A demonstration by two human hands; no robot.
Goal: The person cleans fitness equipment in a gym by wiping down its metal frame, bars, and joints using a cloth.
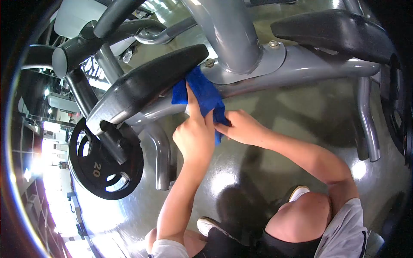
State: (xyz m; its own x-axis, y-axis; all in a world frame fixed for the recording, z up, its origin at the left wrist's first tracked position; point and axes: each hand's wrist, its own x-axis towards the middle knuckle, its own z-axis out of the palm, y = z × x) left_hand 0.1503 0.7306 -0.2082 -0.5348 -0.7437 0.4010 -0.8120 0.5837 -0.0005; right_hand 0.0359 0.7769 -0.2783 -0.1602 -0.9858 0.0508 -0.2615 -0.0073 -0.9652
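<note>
A blue cloth (pixel 202 92) lies over the grey metal tube (pixel 301 64) of a gym machine, beside the inner end of the left black pad (pixel 150 81). My left hand (pixel 195 131) presses on the cloth, its index finger stretched out along it towards the tube and its other fingers partly curled. Close on its right, my right hand (pixel 241 127) pinches the hanging lower part of the cloth between thumb and fingers.
A black weight plate (pixel 97 172) marked 20 hangs at the left, near a bent grey leg (pixel 161 159). Another black pad (pixel 335 32) and a second leg (pixel 368 124) are at the right. My knee (pixel 299 217) and shoes show below.
</note>
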